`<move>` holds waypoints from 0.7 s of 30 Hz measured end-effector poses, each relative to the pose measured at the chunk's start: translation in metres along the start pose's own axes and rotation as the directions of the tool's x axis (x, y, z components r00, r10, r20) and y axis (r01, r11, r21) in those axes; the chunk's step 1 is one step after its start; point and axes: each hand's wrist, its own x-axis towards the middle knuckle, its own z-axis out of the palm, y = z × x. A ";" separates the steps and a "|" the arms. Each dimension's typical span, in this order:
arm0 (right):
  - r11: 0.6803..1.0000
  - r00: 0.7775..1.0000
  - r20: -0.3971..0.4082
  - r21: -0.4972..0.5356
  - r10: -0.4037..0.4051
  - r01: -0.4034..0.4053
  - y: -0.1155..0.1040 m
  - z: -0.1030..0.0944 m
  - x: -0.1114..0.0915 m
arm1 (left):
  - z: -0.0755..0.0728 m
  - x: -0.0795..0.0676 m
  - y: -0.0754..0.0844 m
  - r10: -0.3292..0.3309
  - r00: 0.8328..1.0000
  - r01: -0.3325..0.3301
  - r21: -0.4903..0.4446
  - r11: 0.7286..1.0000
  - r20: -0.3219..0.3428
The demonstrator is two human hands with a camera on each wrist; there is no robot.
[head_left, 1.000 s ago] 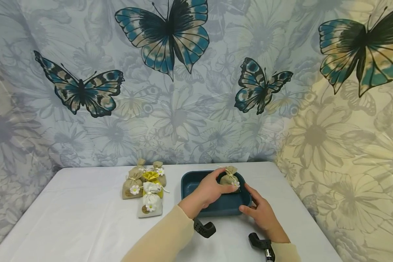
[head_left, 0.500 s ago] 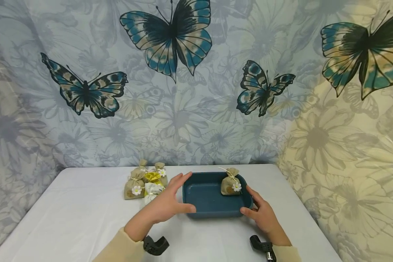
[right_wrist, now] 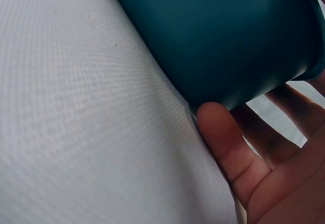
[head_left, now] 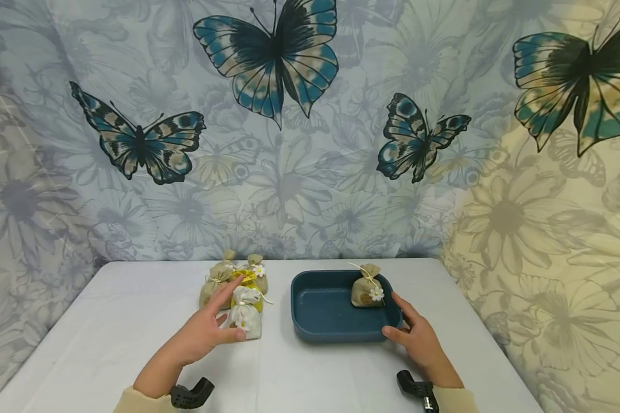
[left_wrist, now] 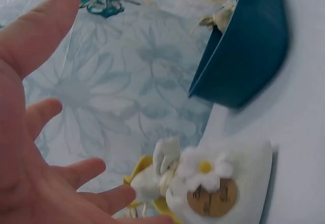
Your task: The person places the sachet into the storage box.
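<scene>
Fingers extended and thumb held well apart, a person's left hand (head_left: 204,334) hangs with nothing in its grasp over a white table (head_left: 98,350), a black wrist mount (head_left: 192,394) strapped below it and a cream sleeve (head_left: 143,402) at the frame's lower edge. Just beyond the fingers, tan drawstring pouches (head_left: 218,272) cluster at the left, partly hidden by the hand. Next to them shows the gathered top of a yellow pouch (head_left: 249,277), with another tan pouch (head_left: 261,282), trimmed with a white daisy, behind it to the right. In front stands a white pouch (head_left: 246,315), nearest the thumb; whether the hand touches it cannot be told. Its own daisy (left_wrist: 205,167) overlaps a round brown label (left_wrist: 213,199), whose writing is too blurred to read. To the right, apart from the cluster, sits a blue rectangular tray (head_left: 317,315). One tan pouch with a daisy (head_left: 376,293) stands upright inside, at the far right corner, its tied neck above the rim. At far right, the right hand (head_left: 425,344) grips the tray's near right corner, thumb in front, fingers along the side.
</scene>
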 end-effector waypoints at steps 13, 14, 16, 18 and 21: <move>1.000 1.000 0.000 -0.030 -0.004 0.004 0.005 -0.001 0.002 | -0.018 -0.001 -0.022 -0.103 0.995 0.102 -0.157 0.982 -0.001; 1.000 1.000 0.002 -0.029 -0.004 0.004 0.006 -0.001 0.002 | -0.019 -0.001 -0.023 -0.101 0.995 0.100 -0.161 0.982 -0.002; 1.000 1.000 0.007 -0.022 -0.007 0.007 0.007 -0.002 0.002 | -0.020 -0.001 -0.026 -0.094 0.996 0.092 -0.179 0.980 -0.001; 1.000 1.000 0.013 -0.020 -0.008 0.008 0.008 -0.002 0.002 | -0.021 -0.002 -0.030 -0.084 0.996 0.084 -0.195 0.977 0.005; 1.000 1.000 0.011 -0.026 -0.010 0.010 0.007 -0.001 0.002 | -0.023 -0.003 -0.033 -0.076 0.997 0.075 -0.213 0.974 0.007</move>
